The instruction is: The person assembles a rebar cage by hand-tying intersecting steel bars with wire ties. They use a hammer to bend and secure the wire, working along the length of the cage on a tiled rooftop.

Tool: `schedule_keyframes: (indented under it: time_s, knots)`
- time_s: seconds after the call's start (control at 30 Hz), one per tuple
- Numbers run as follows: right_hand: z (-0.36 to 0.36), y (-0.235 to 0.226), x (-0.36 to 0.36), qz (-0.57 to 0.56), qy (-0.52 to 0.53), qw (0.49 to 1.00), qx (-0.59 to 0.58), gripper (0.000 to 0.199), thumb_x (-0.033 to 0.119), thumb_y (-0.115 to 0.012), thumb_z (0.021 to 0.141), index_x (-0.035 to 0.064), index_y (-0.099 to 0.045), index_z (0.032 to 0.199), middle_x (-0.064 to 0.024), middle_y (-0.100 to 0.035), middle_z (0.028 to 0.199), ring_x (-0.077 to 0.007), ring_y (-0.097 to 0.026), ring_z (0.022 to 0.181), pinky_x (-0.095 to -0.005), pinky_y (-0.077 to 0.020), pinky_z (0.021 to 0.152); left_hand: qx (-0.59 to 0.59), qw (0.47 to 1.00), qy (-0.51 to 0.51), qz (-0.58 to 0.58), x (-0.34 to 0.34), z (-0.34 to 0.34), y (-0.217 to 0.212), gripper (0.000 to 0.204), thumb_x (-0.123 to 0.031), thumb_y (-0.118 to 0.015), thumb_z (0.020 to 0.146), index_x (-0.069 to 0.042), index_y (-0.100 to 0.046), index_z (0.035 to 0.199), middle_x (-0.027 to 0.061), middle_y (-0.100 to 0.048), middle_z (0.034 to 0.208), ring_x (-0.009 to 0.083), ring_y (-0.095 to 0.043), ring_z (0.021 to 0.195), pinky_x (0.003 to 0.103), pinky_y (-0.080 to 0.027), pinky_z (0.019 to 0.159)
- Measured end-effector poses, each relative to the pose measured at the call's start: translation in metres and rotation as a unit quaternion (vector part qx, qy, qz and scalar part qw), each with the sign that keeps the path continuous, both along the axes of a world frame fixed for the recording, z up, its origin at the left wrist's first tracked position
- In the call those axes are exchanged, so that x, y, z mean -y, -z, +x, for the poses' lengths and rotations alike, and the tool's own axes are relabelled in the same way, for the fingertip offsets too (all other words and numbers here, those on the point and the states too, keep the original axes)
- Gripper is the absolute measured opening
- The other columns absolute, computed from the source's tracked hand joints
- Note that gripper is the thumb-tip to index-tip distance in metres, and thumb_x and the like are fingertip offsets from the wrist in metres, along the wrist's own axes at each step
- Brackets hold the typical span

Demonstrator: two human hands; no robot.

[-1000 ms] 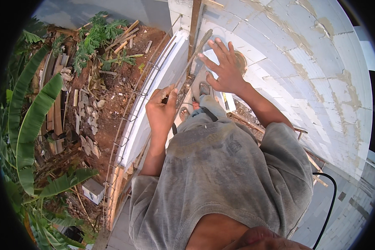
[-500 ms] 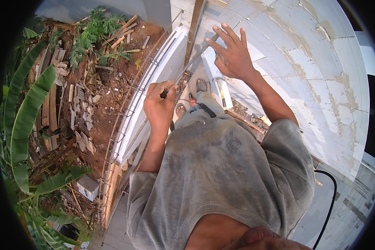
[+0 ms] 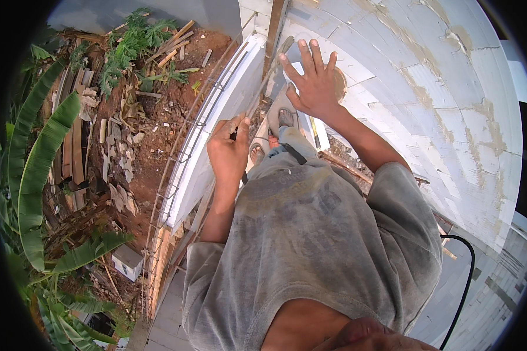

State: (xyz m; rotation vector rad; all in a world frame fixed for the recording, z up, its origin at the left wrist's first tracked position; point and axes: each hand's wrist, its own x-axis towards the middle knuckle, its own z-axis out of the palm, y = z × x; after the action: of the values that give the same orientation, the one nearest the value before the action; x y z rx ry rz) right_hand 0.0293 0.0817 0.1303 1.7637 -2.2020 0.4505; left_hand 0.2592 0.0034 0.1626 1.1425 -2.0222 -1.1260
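Reader: What surrounds the work, largest first?

Author: A pale block wall [image 3: 445, 117] fills the right. To the left runs a low white wall [image 3: 214, 143], bordered by a steel-bar frame [image 3: 168, 190].

Reader: And the object itself?

Author: A slim grey strip [image 3: 269, 75] slants between the 2 hands, its near end left, its far end farther right. It is probably light and fairly stiff, perhaps slightly springy; its dull surface suggests grit rather than slipperiness, and breakage seems unlikely.

Reader: Where is it best gripped?

Author: By the near end, where the left hand [image 3: 228, 146] curls closed around it; 1 light touch toward the far end should limit wobble. The right hand [image 3: 317, 88], apart from the left, spreads its fingers there; contact cannot be told.
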Motion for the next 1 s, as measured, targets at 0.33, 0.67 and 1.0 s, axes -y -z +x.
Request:
schedule_keyframes:
  time_s: [0.33,0.67,1.0]
  knots:
    - [-0.012,0.012,0.008,-0.087,0.014,0.993,0.079,0.085,0.027,-0.064,0.076,0.0243,-0.026,0.152,-0.0271,-0.011,0.155,-0.0472,-0.005,0.144,-0.0747,-0.0083,0.104,-0.014,0.987,0.02,0.157,-0.002,0.004,0.003,0.026,-0.021,-0.063,0.094,0.004,-0.071,0.097,0.0076,-0.062,0.067,0.0105,-0.054,0.053,0.028,-0.043,0.05]
    - [0.017,0.035,-0.012,-0.119,-0.064,0.99,0.049,0.08,0.025,-0.064,0.078,0.0278,-0.03,0.151,-0.0237,-0.016,0.155,-0.0438,-0.009,0.145,-0.0742,-0.0063,0.105,-0.064,0.949,0.04,0.305,-0.002,0.006,0.01,0.031,-0.025,-0.058,0.097,0.005,-0.068,0.101,0.0032,-0.062,0.07,0.0058,-0.052,0.05,0.021,-0.036,0.044]
    - [0.028,0.022,-0.008,-0.02,-0.075,0.997,0.005,0.077,0.024,-0.065,0.077,0.0288,-0.036,0.148,-0.0232,-0.017,0.155,-0.043,-0.01,0.145,-0.0761,-0.0062,0.103,-0.048,0.958,0.032,0.281,0.0,0.001,0.018,0.029,-0.022,-0.058,0.097,0.005,-0.067,0.094,0.0033,-0.06,0.066,0.0062,-0.05,0.049,0.023,-0.038,0.046]
